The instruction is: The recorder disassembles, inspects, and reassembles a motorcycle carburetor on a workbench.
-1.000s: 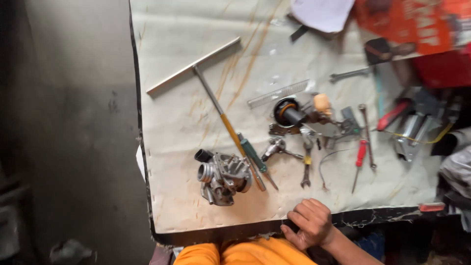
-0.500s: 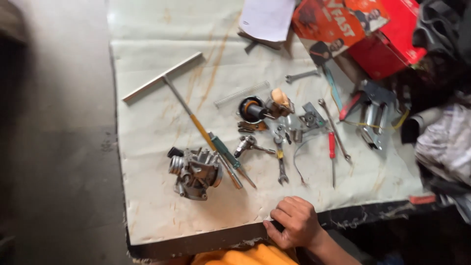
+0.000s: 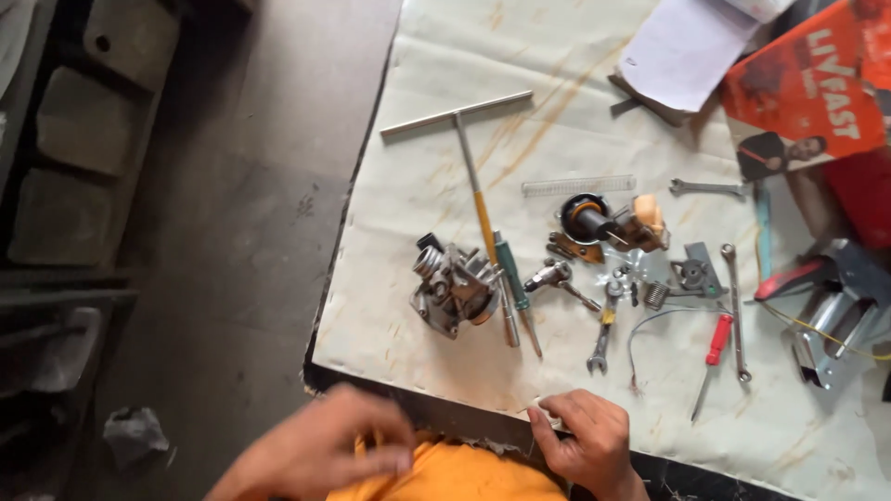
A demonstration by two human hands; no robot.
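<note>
A grey concrete floor [image 3: 232, 232] runs along the left of a bench covered with a stained pale sheet [image 3: 427, 176]. The right hand [image 3: 587, 438] rests at the near edge, fingers curled on the sheet's hem with something small and pale under the thumb; what it is I cannot tell. The left hand [image 3: 325, 455], blurred, hangs below the edge over an orange cloth [image 3: 455, 475], fingers loosely bent, holding nothing I can make out. The two hands are apart.

The carburettor [image 3: 453, 283] sits just up the bench from them, beside a T-handle driver [image 3: 469, 158] and a green screwdriver [image 3: 515, 288]. A spanner [image 3: 603, 329], a red screwdriver [image 3: 713, 357] and small loose parts lie further right.

To my eye, any reach should go straight over to the carburettor, lifting it by its body and clear of the driver shaft lying against it, so the small loose parts nearby are not scattered.
</note>
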